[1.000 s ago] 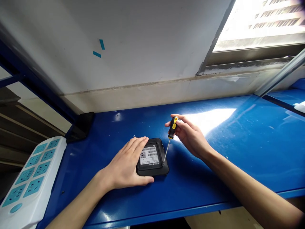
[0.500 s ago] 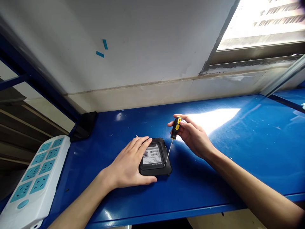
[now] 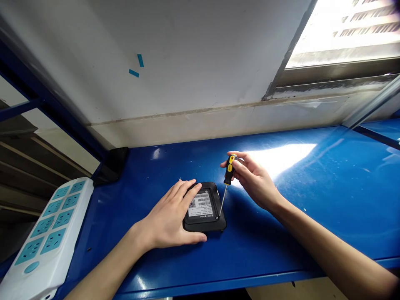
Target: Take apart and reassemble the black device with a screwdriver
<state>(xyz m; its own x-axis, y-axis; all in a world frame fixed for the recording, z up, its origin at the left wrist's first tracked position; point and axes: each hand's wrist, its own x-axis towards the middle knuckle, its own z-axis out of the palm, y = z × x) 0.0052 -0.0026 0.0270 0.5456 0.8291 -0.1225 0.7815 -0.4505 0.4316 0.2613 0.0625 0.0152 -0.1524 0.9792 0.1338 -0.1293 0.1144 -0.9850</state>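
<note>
A small black electronic device lies on the blue table with its labelled side up. A white label with a QR code covers much of its top. My left hand grips the device from the left, its fingers over the far edge and its thumb along the near edge. In my right hand is a screwdriver with a black and yellow handle, held between thumb and fingers. Its thin shaft slants down to the device's near right corner, and the tip meets a screw point beside the label.
To the left is a white power strip with teal sockets. Behind it a flat black object leans near the blue frame. A tiny metallic bit lies just beyond my left hand. The wall borders the table's back edge.
The screwdriver handle has turned slightly in my right fingers and stands a little more upright. My left hand stays on the device. The whole view has shifted slightly.
</note>
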